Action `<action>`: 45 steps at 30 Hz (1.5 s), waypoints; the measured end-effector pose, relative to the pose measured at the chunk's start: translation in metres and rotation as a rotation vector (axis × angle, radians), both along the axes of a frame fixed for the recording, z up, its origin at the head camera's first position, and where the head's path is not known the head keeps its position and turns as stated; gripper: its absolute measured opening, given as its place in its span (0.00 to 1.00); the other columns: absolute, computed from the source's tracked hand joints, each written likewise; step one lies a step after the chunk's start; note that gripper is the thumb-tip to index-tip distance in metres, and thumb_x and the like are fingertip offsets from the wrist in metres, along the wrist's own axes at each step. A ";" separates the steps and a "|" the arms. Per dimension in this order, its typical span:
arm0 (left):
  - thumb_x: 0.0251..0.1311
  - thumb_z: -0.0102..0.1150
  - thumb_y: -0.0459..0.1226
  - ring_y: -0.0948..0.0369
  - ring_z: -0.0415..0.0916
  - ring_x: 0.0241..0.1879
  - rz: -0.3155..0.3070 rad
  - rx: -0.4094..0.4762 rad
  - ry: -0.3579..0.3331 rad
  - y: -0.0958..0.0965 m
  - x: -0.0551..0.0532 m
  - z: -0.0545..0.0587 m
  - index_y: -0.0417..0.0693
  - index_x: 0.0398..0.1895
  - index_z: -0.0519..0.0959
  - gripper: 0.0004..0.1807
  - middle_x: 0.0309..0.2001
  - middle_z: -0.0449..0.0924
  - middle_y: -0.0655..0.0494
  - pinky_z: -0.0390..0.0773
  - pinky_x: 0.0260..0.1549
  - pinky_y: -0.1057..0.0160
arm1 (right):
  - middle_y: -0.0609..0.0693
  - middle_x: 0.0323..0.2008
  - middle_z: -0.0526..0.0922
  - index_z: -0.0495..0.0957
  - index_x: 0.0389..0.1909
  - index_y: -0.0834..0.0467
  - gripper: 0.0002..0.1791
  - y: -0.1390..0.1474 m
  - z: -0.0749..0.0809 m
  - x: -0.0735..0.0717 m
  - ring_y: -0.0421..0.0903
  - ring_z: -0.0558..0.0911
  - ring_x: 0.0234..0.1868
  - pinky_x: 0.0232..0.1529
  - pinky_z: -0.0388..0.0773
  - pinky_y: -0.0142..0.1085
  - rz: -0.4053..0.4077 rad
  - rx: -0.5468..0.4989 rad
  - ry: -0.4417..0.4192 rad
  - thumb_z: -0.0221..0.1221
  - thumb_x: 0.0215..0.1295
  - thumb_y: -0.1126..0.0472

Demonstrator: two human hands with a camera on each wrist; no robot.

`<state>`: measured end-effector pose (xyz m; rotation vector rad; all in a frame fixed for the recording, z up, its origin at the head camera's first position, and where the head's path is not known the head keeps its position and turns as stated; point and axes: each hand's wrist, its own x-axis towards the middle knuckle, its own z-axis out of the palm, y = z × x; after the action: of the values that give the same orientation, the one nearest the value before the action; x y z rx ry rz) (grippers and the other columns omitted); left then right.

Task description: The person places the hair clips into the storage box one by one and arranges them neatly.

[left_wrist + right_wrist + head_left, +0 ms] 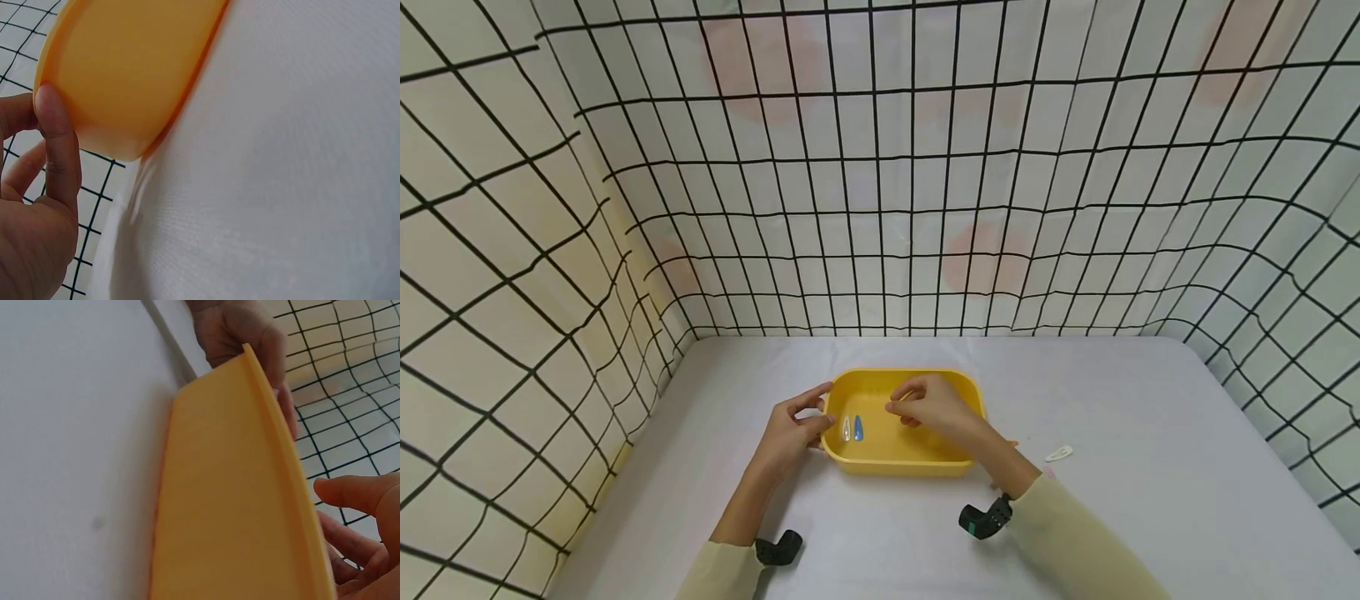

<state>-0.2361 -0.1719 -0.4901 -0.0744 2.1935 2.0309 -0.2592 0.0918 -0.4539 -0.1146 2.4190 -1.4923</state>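
A yellow plastic tray [906,469] stands on the white table. Its left end is pinched at the rim by my left hand [793,429], whose thumb [53,109] lies against the wall. Inside, near that end, a white snap hair clip [846,428] and a blue snap hair clip [858,428] lie side by side. Over the tray's right half hovers my right hand [936,407], fingers loosely bent. In the right wrist view its thumb [347,490] is apart from the fingers, with nothing visible between them; the tray wall hides part of the hand.
Right of the tray, a white snap hair clip [1059,453] lies on the table [1150,500]. A small pink piece [1049,472] and an orange bit [1014,443] peek out beside the right forearm. Black netting [910,208] over white cloth surrounds the back and sides.
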 end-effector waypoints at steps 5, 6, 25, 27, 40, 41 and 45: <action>0.59 0.68 0.29 0.56 0.83 0.27 -0.003 0.006 0.007 -0.002 0.000 0.000 0.57 0.67 0.79 0.31 0.52 0.72 0.45 0.86 0.26 0.67 | 0.56 0.39 0.89 0.86 0.46 0.55 0.14 0.023 0.012 0.002 0.51 0.87 0.37 0.43 0.88 0.38 0.038 -0.014 0.054 0.69 0.66 0.51; 0.59 0.68 0.30 0.57 0.83 0.27 -0.006 0.005 0.009 -0.002 0.000 0.000 0.57 0.68 0.78 0.32 0.52 0.72 0.44 0.86 0.26 0.67 | 0.56 0.40 0.89 0.86 0.46 0.55 0.14 0.028 0.015 0.003 0.52 0.87 0.37 0.44 0.88 0.38 0.043 -0.012 0.065 0.69 0.66 0.51; 0.57 0.69 0.29 0.57 0.80 0.25 -0.015 -0.045 0.003 -0.006 0.000 -0.004 0.58 0.68 0.78 0.33 0.50 0.73 0.44 0.85 0.26 0.68 | 0.57 0.45 0.86 0.82 0.55 0.61 0.24 0.146 0.026 0.020 0.58 0.82 0.46 0.47 0.84 0.42 0.000 0.021 0.133 0.66 0.69 0.46; 0.57 0.69 0.29 0.57 0.81 0.25 -0.017 -0.046 0.000 -0.007 0.000 -0.004 0.59 0.68 0.78 0.34 0.50 0.73 0.45 0.86 0.27 0.68 | 0.58 0.46 0.86 0.82 0.55 0.62 0.25 0.158 0.021 0.023 0.59 0.82 0.47 0.48 0.84 0.43 -0.015 0.031 0.133 0.66 0.69 0.46; 0.57 0.70 0.29 0.55 0.82 0.28 -0.019 -0.039 0.003 -0.007 -0.001 -0.004 0.58 0.69 0.78 0.34 0.51 0.73 0.44 0.86 0.26 0.67 | 0.59 0.51 0.87 0.81 0.56 0.65 0.25 0.213 -0.011 0.045 0.49 0.84 0.46 0.45 0.85 0.34 -0.081 0.086 0.126 0.65 0.70 0.50; 0.57 0.70 0.29 0.55 0.82 0.28 -0.019 -0.037 0.002 -0.007 -0.001 -0.004 0.58 0.69 0.78 0.34 0.51 0.73 0.44 0.86 0.26 0.67 | 0.58 0.50 0.87 0.81 0.56 0.65 0.24 0.216 -0.013 0.047 0.48 0.84 0.46 0.45 0.85 0.34 -0.082 0.088 0.130 0.65 0.70 0.50; 0.57 0.71 0.29 0.55 0.82 0.29 -0.018 -0.029 -0.005 -0.007 -0.001 -0.004 0.58 0.69 0.78 0.35 0.50 0.72 0.44 0.86 0.26 0.68 | 0.57 0.51 0.87 0.82 0.56 0.64 0.23 0.227 -0.021 0.053 0.40 0.84 0.44 0.42 0.83 0.32 -0.065 0.113 0.149 0.65 0.70 0.51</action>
<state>-0.2370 -0.1790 -0.4940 -0.0623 2.2130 1.9872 -0.2062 0.3185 -0.4748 -0.1279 2.6429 -1.4158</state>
